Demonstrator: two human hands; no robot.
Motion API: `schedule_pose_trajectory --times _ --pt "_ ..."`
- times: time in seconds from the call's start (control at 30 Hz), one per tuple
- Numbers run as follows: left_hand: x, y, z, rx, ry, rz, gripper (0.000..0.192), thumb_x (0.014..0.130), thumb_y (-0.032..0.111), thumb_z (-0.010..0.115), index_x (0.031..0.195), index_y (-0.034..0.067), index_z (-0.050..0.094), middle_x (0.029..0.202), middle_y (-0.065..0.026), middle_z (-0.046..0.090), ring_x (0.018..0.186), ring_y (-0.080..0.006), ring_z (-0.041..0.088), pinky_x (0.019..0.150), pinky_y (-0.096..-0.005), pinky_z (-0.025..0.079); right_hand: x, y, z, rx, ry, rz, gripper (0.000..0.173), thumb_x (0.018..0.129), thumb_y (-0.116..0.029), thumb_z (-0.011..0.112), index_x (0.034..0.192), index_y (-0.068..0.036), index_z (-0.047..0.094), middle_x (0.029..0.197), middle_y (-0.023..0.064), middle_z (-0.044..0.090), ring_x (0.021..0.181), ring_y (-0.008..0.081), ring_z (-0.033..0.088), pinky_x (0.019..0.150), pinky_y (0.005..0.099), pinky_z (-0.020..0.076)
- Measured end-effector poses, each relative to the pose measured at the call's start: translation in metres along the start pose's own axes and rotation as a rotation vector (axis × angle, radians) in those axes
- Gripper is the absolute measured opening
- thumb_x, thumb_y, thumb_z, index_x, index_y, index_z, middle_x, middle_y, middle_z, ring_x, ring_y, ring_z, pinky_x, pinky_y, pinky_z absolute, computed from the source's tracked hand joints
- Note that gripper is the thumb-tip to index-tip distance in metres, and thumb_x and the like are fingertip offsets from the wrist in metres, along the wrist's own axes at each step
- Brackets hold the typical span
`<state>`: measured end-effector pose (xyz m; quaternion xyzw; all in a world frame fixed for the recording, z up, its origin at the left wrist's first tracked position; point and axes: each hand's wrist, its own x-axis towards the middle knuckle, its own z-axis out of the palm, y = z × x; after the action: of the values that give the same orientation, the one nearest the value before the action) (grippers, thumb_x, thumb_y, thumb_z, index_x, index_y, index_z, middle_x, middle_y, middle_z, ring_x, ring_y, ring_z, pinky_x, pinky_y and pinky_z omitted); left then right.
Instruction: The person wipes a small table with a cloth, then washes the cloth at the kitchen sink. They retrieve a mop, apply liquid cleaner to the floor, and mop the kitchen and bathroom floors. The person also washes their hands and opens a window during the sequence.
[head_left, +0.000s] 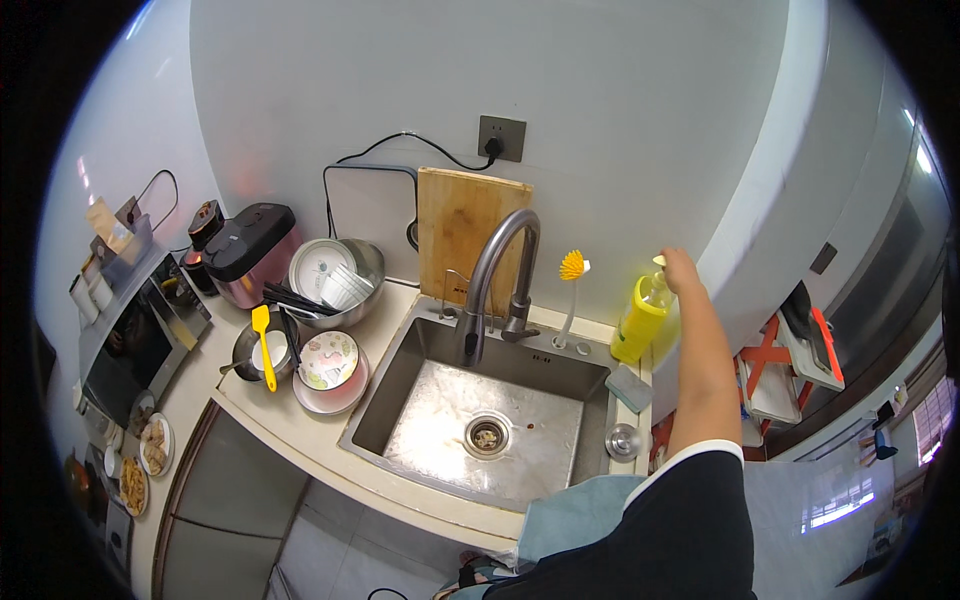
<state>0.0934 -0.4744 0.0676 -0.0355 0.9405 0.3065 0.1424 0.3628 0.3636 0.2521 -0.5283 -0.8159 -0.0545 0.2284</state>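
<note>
My right hand (680, 271) reaches to the back right corner of the counter, its fingers closed around the top of a yellow dish-soap bottle (636, 330). The bottle stands beside the sink, with its pale cap partly covered by my fingers. My left hand is out of view. In front of me is a stainless steel sink (495, 397) with food scraps in its drain strainer (487, 436). A grey-green sponge (629, 388) and a round metal lid-like piece (623, 442) lie on the right rim side.
The faucet (495, 259) arches over the sink before a wooden cutting board (469, 232). A yellow dish brush (572, 296) stands upright behind. Stacked bowls (330, 360), a yellow spatula (262, 345) and a steel basin (367, 262) with dishes crowd the left counter, near a rice cooker (251, 244).
</note>
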Motion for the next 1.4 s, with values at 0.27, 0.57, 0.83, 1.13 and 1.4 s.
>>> schedule_pose_trajectory --times 0.27,0.57,0.83,1.13,1.4 --pt "0.016 0.043 -0.002 0.131 -0.098 0.252 0.032 0.083 0.024 0.055 0.101 -0.001 0.056 0.102 -0.0175 0.059 0.092 -0.0321 0.055 0.079 -0.0392 0.044 -0.073 -0.064 -0.104 0.072 0.182 -0.147 0.024 0.076 -0.002 0.054 0.100 -0.005 0.056 0.095 0.0163 0.054 0.090 0.0340 0.053 0.078 0.0392 0.0437" --pt "0.010 0.112 0.052 -0.287 -0.367 0.873 0.037 0.065 0.020 0.073 0.098 0.008 0.061 0.109 -0.0098 0.054 0.096 -0.0232 0.052 0.070 -0.0308 0.047 -0.201 -0.191 -0.226 0.256 0.068 -0.424 0.023 0.074 -0.007 0.060 0.096 -0.002 0.055 0.088 0.0154 0.054 0.085 0.0321 0.053 0.074 0.0375 0.0434" --pt "-0.020 0.073 0.032 -0.314 -0.569 0.930 0.088 0.059 0.040 0.078 0.126 0.000 0.037 0.129 -0.0207 0.041 0.119 -0.0343 0.040 0.099 -0.0392 0.032 -0.354 -0.362 -0.197 0.394 -0.205 -0.989 0.024 0.071 -0.019 0.066 0.087 -0.004 0.055 0.078 0.0139 0.055 0.071 0.0306 0.057 0.062 0.0381 0.0469" --pt "0.038 -0.070 -0.017 -0.213 0.001 0.499 0.108 0.048 0.042 0.083 0.131 0.003 0.025 0.126 -0.0170 0.042 0.119 -0.0337 0.038 0.103 -0.0484 0.024 -0.519 -0.573 -0.134 0.721 -0.338 -1.313 0.024 0.074 -0.020 0.063 0.085 -0.001 0.052 0.074 0.0161 0.055 0.067 0.0331 0.058 0.060 0.0390 0.0482" --pt "0.070 -0.175 -0.047 -0.289 0.567 0.148 0.102 0.048 0.039 0.083 0.128 0.003 0.030 0.123 -0.0161 0.043 0.116 -0.0321 0.040 0.100 -0.0511 0.026 -0.649 -0.720 -0.111 0.721 -0.486 -1.622 0.026 0.075 -0.021 0.063 0.088 0.000 0.054 0.076 0.0178 0.058 0.066 0.0354 0.059 0.059 0.0411 0.0485"
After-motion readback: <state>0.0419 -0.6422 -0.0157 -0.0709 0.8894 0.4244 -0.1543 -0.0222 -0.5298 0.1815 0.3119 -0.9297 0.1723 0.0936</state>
